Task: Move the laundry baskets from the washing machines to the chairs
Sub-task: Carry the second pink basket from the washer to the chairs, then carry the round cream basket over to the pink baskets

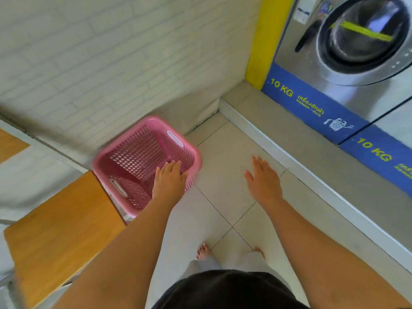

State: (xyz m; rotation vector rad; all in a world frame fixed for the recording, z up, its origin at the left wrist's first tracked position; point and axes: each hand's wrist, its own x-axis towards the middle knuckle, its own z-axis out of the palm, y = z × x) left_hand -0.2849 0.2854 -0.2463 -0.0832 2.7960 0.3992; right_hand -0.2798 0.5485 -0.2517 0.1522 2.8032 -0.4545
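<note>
Head view, looking steeply down. Pink basket (pixel 142 161) at left of centre, empty, nothing inside but its own perforated floor and walls. Square with rounded corners, lattice of small holes on every side, two slotted handle openings with pale edges, one on the far wall and one on the near wall. Tilted, its rim slightly blurred; set at the end of an orange wooden seat (pixel 58 226) and close against the white brick wall (pixel 107 52), though whether resting on the seat or on the floor cannot be told. Left hand (pixel 169 182) laid over the near right rim, fingers together and curled lightly onto the edge, palm down, not pinching. Right hand (pixel 263 178) apart from the basket, open and flat with fingers loosely spread, hovering over the pale tiled floor (pixel 223 175), holding nothing. Washing machine (pixel 347 54) at upper right, steel front, round door, blue band marked 10 KG, raised on a grey step (pixel 296 150); a second blue 10 KG band beside it at far right. Bare feet and pale trousers at bottom centre.
</note>
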